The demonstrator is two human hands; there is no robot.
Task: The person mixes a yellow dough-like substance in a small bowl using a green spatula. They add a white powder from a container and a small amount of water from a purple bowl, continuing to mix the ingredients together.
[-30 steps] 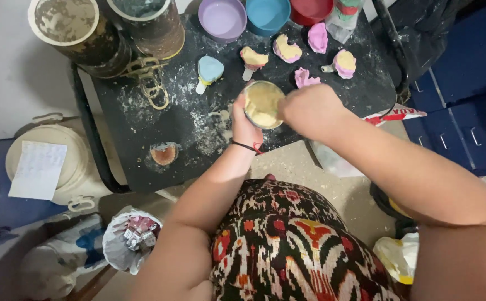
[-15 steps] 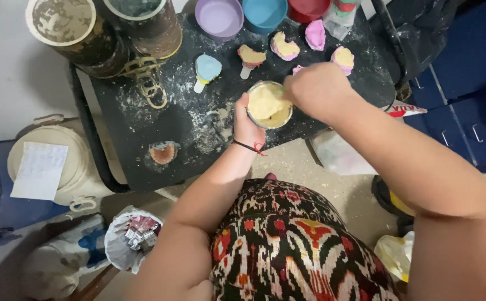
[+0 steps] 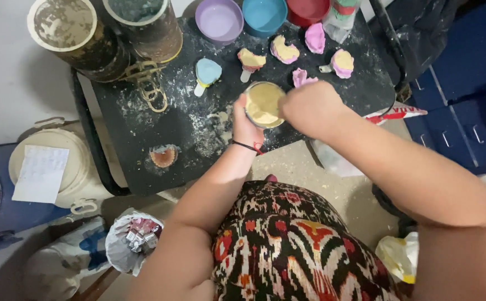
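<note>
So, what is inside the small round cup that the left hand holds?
The small round cup, held by the left hand, contains a pale yellow paste. The right hand covers its right rim, so any tool there is hidden.

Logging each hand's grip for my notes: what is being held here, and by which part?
The left hand holds a small round cup of yellowish mix by its side wall. The right hand is at its rim; what it holds cannot be told.

Left hand [image 3: 247, 124]: wrapped around a small cup of yellow mixture [image 3: 264, 103] over the dusty black table [image 3: 137, 150].
Right hand [image 3: 311, 107]: closed, touching the cup's rim.
Beyond the cup: pastel moulded shapes [image 3: 283, 51], purple bowl [image 3: 219, 20], blue bowl [image 3: 264, 15].
</note>
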